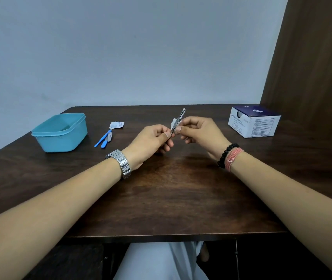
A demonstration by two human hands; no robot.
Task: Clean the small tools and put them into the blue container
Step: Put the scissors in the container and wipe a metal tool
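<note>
Dark wood table (171, 199) against pale grey-blue wall (120, 47); brown curtain (312, 57) down right edge of frame.

Centre frame, above table: left hand (151, 146) pinching lower end of metal nail file (178, 121) between thumb and curled fingers. File tilted, tip pointing up and right. Right hand (199, 132) pinching small white wipe (174, 123) against file's mid section, fingers curled round it. Both hands raised off table surface, touching nothing else.

Left of frame: blue container (60, 132), open, no lid, on table near left edge. Can't tell if anything inside; only a dim reflection on its floor. Well apart from hands.

Between container and hands: two blue-handled small tools (103, 139) lying on table side by side, handles toward lower left, touching or nearly so. Something small and metallic lies on them; too small to identify. Just beyond them, torn white wipe wrapper (116, 124) on table.

Upper right of table: white and navy box (255, 122), printed label facing camera, text too small to read. Well apart from right hand.

Silver metal watch (120, 163) on left wrist. Black bead bracelet (226, 155) and pink thread band (233, 159) on right wrist.

Bottom centre, under table edge: light trousers (161, 261) of seated person.

Open table between hands and container, apart from tools and wrapper slightly off to the right of it.
</note>
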